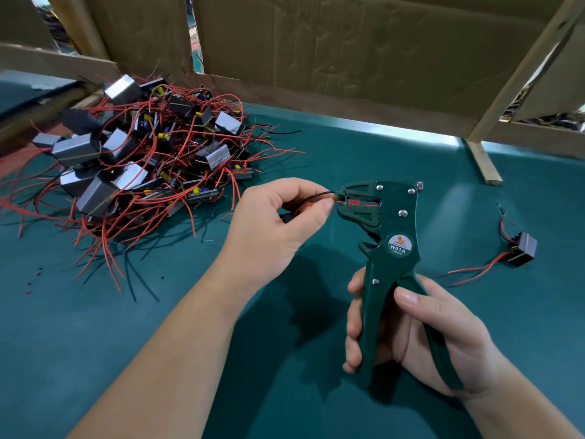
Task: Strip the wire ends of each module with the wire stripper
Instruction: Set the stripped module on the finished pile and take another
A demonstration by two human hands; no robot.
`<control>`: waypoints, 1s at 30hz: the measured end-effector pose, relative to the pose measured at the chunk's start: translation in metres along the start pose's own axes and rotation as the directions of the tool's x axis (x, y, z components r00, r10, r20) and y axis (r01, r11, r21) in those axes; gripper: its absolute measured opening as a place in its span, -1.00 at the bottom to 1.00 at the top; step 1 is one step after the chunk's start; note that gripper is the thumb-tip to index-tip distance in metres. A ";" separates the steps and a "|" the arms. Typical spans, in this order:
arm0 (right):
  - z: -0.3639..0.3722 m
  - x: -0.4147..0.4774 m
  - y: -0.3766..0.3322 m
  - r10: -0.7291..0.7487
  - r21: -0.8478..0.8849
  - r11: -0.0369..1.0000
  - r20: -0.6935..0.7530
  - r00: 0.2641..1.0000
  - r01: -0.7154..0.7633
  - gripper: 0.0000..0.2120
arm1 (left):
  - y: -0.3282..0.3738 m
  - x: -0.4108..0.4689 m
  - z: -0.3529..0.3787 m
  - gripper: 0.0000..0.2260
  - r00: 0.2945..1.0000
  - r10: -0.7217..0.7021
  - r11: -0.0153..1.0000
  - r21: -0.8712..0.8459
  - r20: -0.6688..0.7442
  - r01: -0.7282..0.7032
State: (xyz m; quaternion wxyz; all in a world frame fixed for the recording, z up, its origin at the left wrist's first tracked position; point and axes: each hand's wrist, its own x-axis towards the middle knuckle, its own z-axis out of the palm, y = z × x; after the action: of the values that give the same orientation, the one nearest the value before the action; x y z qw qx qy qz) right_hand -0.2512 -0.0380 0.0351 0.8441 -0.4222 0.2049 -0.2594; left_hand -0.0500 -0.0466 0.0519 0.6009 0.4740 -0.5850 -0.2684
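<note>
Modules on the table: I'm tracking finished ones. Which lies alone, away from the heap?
The black module right of the wire stripper, red wires trailing leftward; the rest are tangled in the pile at left.

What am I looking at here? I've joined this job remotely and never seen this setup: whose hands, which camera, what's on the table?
No machine here: a person works bare-handed, filmed by one head-worn camera looking down. The left hand pinches a module's red and black wires, their ends in the head of a green wire stripper, whose handles the right hand grips. On the green table, a pile of modules with red wires lies at the left; one single module lies at the right. Cardboard panels stand behind.
</note>
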 end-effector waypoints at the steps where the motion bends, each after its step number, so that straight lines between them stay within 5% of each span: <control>1: 0.000 0.000 0.000 0.000 -0.001 1.000 0.000 1.000 0.000 -0.59 | 0.000 0.000 0.000 -0.86 1.000 0.004 1.000 0.007 0.002 -0.004; 19: 0.000 -0.003 -0.002 -0.002 -0.017 1.000 -0.020 1.000 0.002 -0.59 | -0.002 0.000 0.002 -0.94 0.999 -0.040 0.999 -0.023 0.000 0.040; 26: 0.011 0.003 0.003 -0.091 -0.006 0.996 -0.254 0.963 0.092 -0.47 | -0.005 -0.001 0.005 -0.79 0.982 -0.180 0.975 -0.123 0.049 0.185; 30: 0.004 0.006 0.001 -0.117 0.050 0.990 -0.217 0.969 0.131 -0.42 | -0.006 -0.003 0.008 -0.71 0.981 -0.169 0.984 0.068 0.092 0.163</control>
State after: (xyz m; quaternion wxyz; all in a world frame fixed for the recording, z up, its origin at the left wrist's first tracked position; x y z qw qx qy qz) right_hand -0.2441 -0.0388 0.0362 0.8125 -0.3766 0.2589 -0.3618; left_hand -0.0569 -0.0483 0.0438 0.5327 0.5252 -0.5798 -0.3228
